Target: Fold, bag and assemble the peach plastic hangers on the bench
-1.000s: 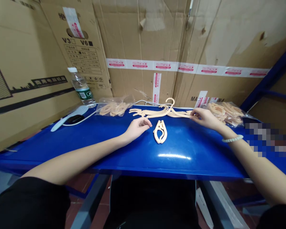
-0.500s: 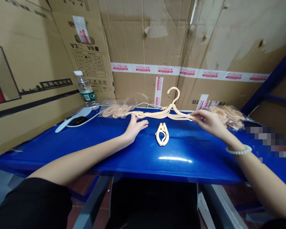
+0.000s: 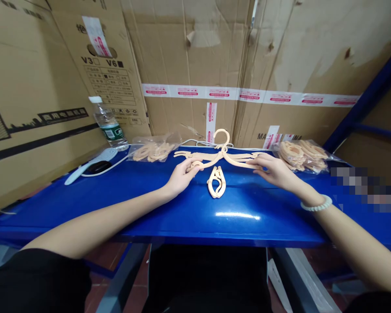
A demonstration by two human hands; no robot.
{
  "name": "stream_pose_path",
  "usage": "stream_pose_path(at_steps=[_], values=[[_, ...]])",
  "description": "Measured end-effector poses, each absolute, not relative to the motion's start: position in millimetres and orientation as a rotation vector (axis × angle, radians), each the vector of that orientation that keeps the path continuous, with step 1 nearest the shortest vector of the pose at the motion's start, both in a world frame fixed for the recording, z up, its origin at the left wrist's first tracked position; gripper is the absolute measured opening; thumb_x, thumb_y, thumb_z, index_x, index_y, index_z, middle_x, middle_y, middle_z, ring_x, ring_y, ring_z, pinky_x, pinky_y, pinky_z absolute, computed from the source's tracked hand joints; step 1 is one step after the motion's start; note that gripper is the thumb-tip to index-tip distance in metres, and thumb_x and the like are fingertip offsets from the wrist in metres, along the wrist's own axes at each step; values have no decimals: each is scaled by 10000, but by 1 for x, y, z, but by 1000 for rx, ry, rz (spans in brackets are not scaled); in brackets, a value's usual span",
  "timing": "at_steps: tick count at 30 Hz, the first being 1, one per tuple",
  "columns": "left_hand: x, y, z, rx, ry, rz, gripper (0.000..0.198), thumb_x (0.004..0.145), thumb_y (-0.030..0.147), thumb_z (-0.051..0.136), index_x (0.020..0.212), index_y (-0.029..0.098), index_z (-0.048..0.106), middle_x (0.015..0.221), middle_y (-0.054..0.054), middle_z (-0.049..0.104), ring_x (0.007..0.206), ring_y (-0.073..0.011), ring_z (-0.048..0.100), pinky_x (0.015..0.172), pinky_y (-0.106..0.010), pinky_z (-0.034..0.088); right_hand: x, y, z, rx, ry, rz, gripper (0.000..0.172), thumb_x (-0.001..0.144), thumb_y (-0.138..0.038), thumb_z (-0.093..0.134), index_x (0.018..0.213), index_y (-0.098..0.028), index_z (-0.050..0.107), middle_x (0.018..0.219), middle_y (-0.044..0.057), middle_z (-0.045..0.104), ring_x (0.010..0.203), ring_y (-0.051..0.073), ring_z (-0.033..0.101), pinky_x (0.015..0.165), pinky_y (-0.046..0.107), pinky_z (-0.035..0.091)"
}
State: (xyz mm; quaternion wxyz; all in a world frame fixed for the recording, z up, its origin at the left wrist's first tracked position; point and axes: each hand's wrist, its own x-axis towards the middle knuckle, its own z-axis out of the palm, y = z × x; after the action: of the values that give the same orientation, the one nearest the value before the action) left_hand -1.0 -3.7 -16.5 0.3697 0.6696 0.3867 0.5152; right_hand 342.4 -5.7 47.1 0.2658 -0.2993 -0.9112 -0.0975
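Through my head view, the left hand [image 3: 182,176] grasps one arm of the spread hanger [image 3: 223,153], and the right hand [image 3: 270,170] pinches its opposite arm. That hanger is near the worktop's far side, its hook rising toward the cardboard [image 3: 189,56], so I read little depth there. More unfolded hangers [image 3: 202,155] lie just behind it. A folded hanger [image 3: 222,181] sits nearer me, between my hands; from it the blue worktop [image 3: 143,213] stretches unbroken to the front edge, my widest room. Sideways, a bag of hangers [image 3: 154,150] bounds my left, another bag [image 3: 303,154] my right.
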Motion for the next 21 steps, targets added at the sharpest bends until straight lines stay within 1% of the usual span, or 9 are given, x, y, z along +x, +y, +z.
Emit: stream_pose_path(at_steps=[2,4,8,11,13,16,18,20,21], values=[[0,-5,-15,1689,999,1318,387,863,414,674,1153,157,663,922,-74,749,677,-155,600,602,-267,439,343,-8,49,-841,-2485,-450,262,995,-203,490,1125,-186,716,926,111,716,866,256,612,765,362,507],[2,-7,-14,1677,980,1313,382,852,401,677,1146,157,657,912,-70,747,701,-159,608,616,-266,450,342,-12,50,-938,-2477,-660,299,997,-149,445,1117,-181,717,914,104,729,829,245,608,719,336,471],[3,-9,-14,1653,944,1314,396,843,394,684,1152,148,647,870,-59,737,661,-144,589,641,-274,477,342,-22,51,-1184,-2388,-976,383,937,-58,436,1174,-201,700,1032,64,770,637,185,599,538,309,328],[3,-10,-13,1662,935,1311,407,844,389,697,1164,143,645,872,-57,736,642,-133,579,657,-277,488,341,-26,52,-1250,-2338,-1043,401,921,-44,428,1165,-209,701,1128,63,765,633,179,626,511,309,313],[3,-10,-13,1670,932,1312,406,851,383,693,1174,141,644,882,-58,737,643,-131,582,662,-276,492,340,-25,52,-1221,-2333,-981,389,935,-64,416,1146,-215,705,1227,86,729,740,206,678,519,304,363],[2,-9,-14,1653,926,1348,380,862,376,685,1164,148,650,893,-58,739,646,-132,590,663,-275,502,338,-22,50,-1107,-2302,-687,326,967,-145,437,1125,-238,706,1351,123,641,902,244,705,598,327,500],[2,-8,-14,1643,909,1376,357,870,377,683,1151,158,658,896,-55,740,651,-133,593,664,-274,508,336,-19,48,-1026,-2218,-412,248,970,-214,496,1111,-243,698,1315,133,631,923,245,704,695,373,579],[3,-7,-15,1648,891,1388,345,877,377,684,1147,163,665,897,-54,740,654,-133,595,665,-272,508,335,-17,47,-989,-2112,-171,178,947,-290,590,1089,-236,681,1188,124,667,911,251,699,743,406,616],[3,-7,-15,1652,884,1389,344,880,375,685,1150,163,666,899,-55,740,657,-134,597,667,-273,508,334,-17,46,-992,-2070,-72,182,927,-328,637,1077,-231,672,1121,115,686,909,257,697,748,413,625]])
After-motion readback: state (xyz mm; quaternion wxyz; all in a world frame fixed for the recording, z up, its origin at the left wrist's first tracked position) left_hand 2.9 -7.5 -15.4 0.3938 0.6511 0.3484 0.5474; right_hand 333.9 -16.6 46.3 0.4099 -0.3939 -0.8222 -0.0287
